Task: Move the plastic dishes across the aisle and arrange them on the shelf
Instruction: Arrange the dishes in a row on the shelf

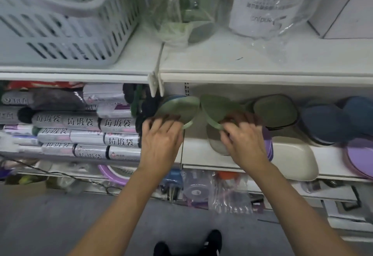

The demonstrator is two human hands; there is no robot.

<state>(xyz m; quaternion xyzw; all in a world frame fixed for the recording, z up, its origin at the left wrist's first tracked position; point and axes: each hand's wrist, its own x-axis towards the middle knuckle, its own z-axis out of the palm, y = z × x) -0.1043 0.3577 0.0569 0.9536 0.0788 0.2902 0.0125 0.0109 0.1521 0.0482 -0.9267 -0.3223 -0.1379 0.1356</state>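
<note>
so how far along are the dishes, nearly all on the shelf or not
Partly done. Already shelved: a dark green square plastic dish and dark blue plastic dishes, with cream and purple ones at the white shelf edge. In hand: the left hand and right hand each set down a light green plastic dish. How many remain across the aisle isn't visible.

Two pale green plastic dishes, left one (180, 108) and right one (217, 108), stand tilted on edge, nearly touching, at the shelf's (201, 154) front edge.
</note>
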